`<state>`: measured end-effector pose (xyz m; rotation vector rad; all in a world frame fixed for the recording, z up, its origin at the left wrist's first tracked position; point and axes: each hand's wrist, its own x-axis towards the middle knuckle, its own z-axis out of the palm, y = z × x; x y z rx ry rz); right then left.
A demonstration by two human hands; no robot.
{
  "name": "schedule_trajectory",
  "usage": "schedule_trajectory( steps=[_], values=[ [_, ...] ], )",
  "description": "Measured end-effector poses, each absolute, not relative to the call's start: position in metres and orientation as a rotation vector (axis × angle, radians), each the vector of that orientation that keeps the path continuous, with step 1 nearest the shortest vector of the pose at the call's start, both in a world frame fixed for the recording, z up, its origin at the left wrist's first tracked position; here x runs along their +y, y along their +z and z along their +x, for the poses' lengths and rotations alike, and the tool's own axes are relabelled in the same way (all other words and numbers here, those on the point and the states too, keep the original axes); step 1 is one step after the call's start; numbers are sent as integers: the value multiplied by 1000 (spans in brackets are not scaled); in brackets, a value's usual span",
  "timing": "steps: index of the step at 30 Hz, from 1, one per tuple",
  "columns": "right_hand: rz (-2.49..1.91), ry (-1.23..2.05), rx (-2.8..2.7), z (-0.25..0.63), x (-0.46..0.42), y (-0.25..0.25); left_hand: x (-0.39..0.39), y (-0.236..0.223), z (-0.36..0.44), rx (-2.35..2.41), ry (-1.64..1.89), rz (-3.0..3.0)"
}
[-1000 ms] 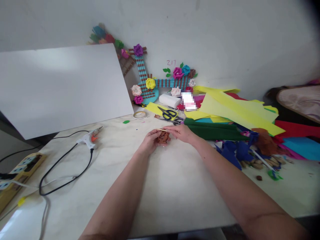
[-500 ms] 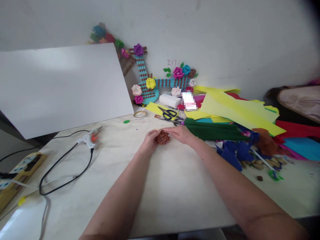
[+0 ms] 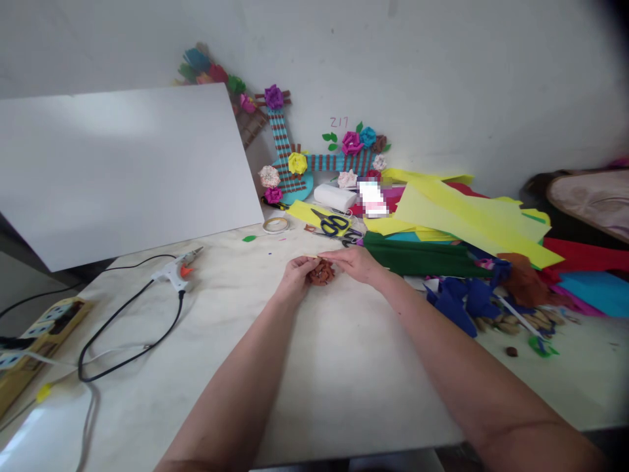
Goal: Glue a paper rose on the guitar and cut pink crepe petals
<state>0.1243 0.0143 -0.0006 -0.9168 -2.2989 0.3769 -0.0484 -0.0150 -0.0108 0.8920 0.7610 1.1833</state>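
Note:
Just over the middle of the table, a brown paper flower (image 3: 323, 273) is held between both hands. My left hand (image 3: 297, 275) is closed on its left side, thumb at the upper edge. From the right, my right hand (image 3: 356, 262) reaches across with its fingertips pressed together at the flower's top edge. What the fingertips pinch there is too small to make out apart from the flower. Beyond the hands lie dark-handled scissors (image 3: 335, 224) on a yellow strip, with a roll of tape (image 3: 276, 225) left of them.
A white glue gun (image 3: 175, 273) with a looping black cord rests at left, near a power strip (image 3: 46, 328). A white board (image 3: 132, 177) leans behind. Coloured sheets (image 3: 472, 216) and blue scraps (image 3: 455, 298) pile up at right. Flower-decorated guitar shapes (image 3: 289, 187) stand against the wall.
The view has shifted very slightly. Both hands stay around the brown flower in nearly the same pose, with the flower a touch lower and tilted a little.

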Motion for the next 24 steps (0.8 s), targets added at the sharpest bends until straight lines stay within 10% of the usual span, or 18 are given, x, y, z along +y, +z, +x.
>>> schedule_trajectory(
  steps=[24],
  values=[
    [-1062, 238, -2223, 115, 6, 9, -17, -13, -46, 755, 1168, 989]
  ],
)
